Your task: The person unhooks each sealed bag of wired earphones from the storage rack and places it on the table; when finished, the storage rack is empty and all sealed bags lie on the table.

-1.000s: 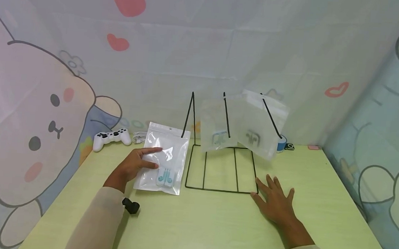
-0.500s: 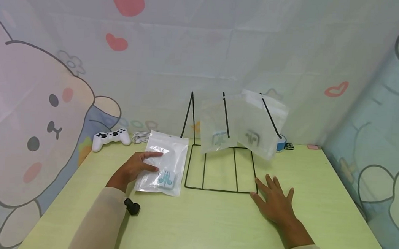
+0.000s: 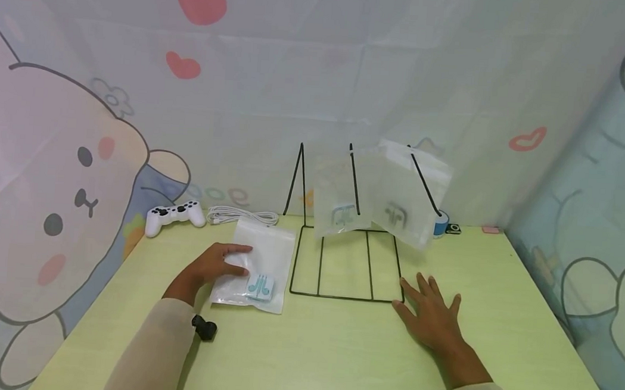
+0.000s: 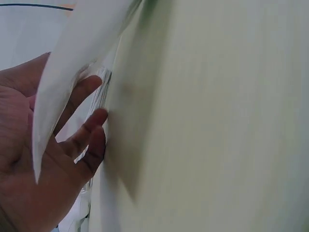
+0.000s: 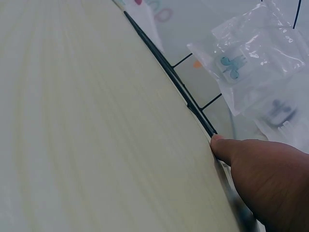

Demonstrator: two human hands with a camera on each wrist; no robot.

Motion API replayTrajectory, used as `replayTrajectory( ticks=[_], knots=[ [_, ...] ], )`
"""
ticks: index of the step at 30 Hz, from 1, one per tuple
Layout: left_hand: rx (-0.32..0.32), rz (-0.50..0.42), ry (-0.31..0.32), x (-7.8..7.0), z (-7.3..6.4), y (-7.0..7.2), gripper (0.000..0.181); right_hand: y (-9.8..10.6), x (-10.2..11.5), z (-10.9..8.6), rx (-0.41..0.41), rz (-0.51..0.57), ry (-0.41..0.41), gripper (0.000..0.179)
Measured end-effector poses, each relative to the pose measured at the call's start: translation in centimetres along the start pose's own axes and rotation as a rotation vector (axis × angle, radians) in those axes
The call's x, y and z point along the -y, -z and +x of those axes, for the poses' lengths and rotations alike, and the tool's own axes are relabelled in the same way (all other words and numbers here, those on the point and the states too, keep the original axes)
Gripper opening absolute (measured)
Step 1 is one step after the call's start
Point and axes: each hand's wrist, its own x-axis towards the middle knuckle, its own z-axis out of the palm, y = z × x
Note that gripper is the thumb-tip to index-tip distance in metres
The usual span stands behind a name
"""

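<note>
In the head view my left hand (image 3: 208,268) holds a white zip bag (image 3: 266,244) by its left side, thumb and index finger on its front. Through the front shows a small case of teal-and-white earphones (image 3: 260,287). The left wrist view has the bag (image 4: 72,53) raised off the table, with other fingers (image 4: 87,133) behind it. My right hand (image 3: 430,315) lies spread at the front right corner of a black wire rack (image 3: 349,298), its thumb touching the frame. Two similar earphone bags hang on the rack, a left one (image 3: 332,181) and a right one (image 3: 399,188).
The rack's left hook (image 3: 294,179) carries no bag. Behind the held bag lies a coiled white cable (image 3: 244,216), beside a white game controller (image 3: 175,216). Behind the rack's right side are a blue-and-white roll (image 3: 441,225), a small black device (image 3: 453,229) and a pink block (image 3: 491,230).
The held bag has come down and its top has dropped toward me, uncovering more of the white cable. My left hand has moved slightly down with it. The right hand stays put.
</note>
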Motion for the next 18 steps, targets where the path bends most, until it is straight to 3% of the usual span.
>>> replayTrajectory(
  ticks=[4,11,18],
  knots=[
    [-0.013,-0.01,0.003,0.41,-0.09,-0.1,0.073,-0.01,0.13,-0.09,-0.007,0.005,0.006,0.07],
    [0.004,0.097,-0.015,1.12,0.06,-0.51,0.074,0.11,0.16,-0.1,-0.02,0.005,0.013,0.069],
    [0.009,0.136,-0.034,0.92,-0.44,-0.55,0.077,0.35,0.48,-0.2,-0.009,0.013,0.004,0.069]
  ],
)
